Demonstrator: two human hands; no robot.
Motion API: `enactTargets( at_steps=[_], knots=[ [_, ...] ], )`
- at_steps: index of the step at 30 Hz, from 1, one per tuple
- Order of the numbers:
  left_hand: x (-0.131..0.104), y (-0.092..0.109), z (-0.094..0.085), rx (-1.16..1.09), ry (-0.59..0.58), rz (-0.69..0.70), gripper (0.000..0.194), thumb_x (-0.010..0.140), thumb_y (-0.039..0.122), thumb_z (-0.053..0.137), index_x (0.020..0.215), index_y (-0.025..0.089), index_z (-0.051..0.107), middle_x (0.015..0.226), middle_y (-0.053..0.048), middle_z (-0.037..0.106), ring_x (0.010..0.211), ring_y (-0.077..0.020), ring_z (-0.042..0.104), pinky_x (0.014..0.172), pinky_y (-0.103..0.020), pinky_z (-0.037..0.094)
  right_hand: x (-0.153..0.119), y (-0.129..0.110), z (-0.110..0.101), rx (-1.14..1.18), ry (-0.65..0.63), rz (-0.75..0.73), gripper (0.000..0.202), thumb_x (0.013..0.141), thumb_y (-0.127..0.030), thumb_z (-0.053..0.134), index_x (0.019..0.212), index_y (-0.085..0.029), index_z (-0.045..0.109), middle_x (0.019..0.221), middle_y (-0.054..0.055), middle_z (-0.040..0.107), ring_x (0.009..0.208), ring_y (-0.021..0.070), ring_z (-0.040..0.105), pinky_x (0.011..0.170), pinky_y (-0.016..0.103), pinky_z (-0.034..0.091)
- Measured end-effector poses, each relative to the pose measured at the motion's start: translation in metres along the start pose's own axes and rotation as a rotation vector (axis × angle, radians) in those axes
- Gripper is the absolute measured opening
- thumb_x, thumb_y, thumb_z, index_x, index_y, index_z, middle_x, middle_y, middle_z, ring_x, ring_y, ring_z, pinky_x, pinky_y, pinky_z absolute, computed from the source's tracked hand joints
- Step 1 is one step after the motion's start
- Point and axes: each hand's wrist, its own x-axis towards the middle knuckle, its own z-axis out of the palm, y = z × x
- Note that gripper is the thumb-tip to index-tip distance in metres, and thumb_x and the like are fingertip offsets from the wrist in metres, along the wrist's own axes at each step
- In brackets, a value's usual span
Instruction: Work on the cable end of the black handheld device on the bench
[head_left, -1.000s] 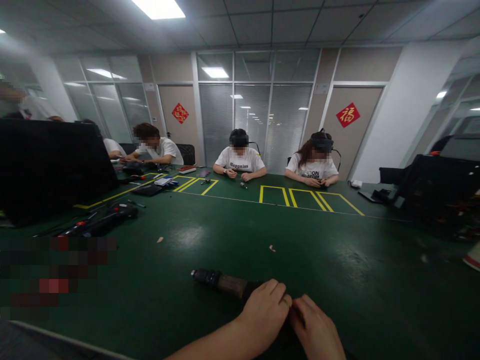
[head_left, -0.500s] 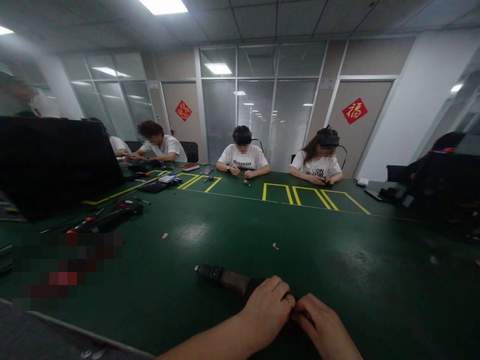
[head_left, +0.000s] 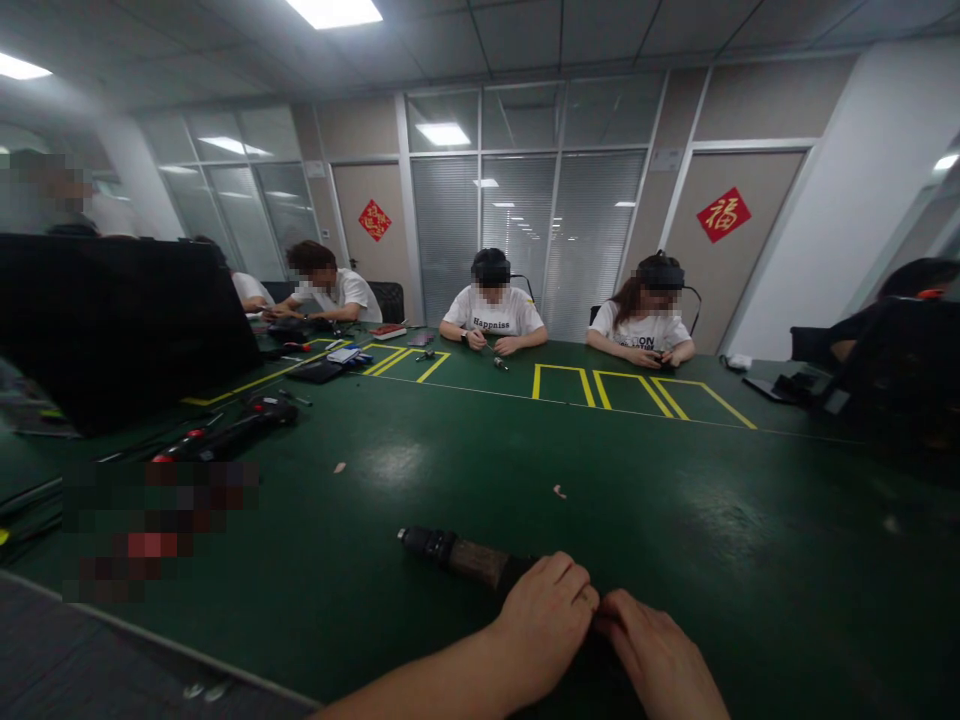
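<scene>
A long dark drill-like tool [head_left: 476, 562] lies on the green table in front of me, its black collar and small metal tip pointing left. Its middle is brownish grey, and the part nearer me is black. My left hand [head_left: 551, 620] is closed over that black rear part, a ring on one finger. Right beside it, my right hand [head_left: 656, 645] has its fingers bent and pressed together at the tool's rear end. What those fingers pinch, if anything, is hidden behind them.
The green table [head_left: 450, 455] carries yellow tape outlines. Small scraps [head_left: 559, 492] lie beyond the tool. At left are a black-and-red power tool [head_left: 247, 425] and a large black screen [head_left: 120, 330]. Across the table, two people in headsets [head_left: 491, 310] handle small parts.
The whole view has shifted slightly, so the scene sits a little further right. Both hands keep their places at the tool's rear, with only slight finger movement.
</scene>
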Motion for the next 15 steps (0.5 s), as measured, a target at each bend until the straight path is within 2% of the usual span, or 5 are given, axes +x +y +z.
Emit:
enactTargets(
  at_steps=[6, 9, 12, 15],
  knots=[
    [-0.001, -0.001, 0.002, -0.001, 0.008, 0.009, 0.004, 0.089, 0.018, 0.055, 0.089, 0.014, 0.054, 0.091, -0.003, 0.054, 0.088, -0.018, 0.048, 0.079, -0.031, 0.041, 0.006, -0.005, -0.003, 0.201, -0.14, 0.139, 0.023, 0.089, -0.025, 0.036, 0.084, -0.024, 0.059, 0.082, 0.003, 0.064, 0.071, 0.0201, 0.062, 0.062, 0.027, 0.043],
    [-0.001, -0.001, 0.005, -0.003, 0.017, 0.007, 0.004, 0.09, 0.017, 0.055, 0.089, 0.013, 0.054, 0.092, -0.003, 0.054, 0.089, -0.0179, 0.048, 0.081, -0.031, 0.041, 0.012, -0.008, -0.007, 0.244, -0.206, 0.237, 0.026, 0.089, -0.03, 0.037, 0.078, -0.024, 0.06, 0.073, 0.0, 0.063, 0.064, 0.0185, 0.06, 0.055, 0.024, 0.037],
    [-0.001, -0.001, 0.004, -0.009, 0.008, 0.011, 0.004, 0.089, 0.017, 0.055, 0.087, 0.013, 0.054, 0.09, -0.003, 0.054, 0.088, -0.0176, 0.049, 0.081, -0.03, 0.042, 0.014, -0.01, -0.007, 0.213, -0.212, 0.327, 0.024, 0.086, -0.031, 0.039, 0.076, -0.024, 0.06, 0.064, -0.002, 0.059, 0.057, 0.0171, 0.057, 0.05, 0.024, 0.03],
    [-0.002, -0.001, -0.001, -0.005, 0.003, 0.026, 0.007, 0.088, 0.019, 0.057, 0.087, 0.014, 0.054, 0.089, -0.004, 0.054, 0.091, -0.0186, 0.049, 0.083, -0.03, 0.042, 0.013, -0.011, -0.004, 0.217, -0.216, 0.359, 0.022, 0.083, -0.031, 0.04, 0.073, -0.024, 0.059, 0.062, -0.003, 0.058, 0.057, 0.0163, 0.055, 0.05, 0.023, 0.028]
  ],
)
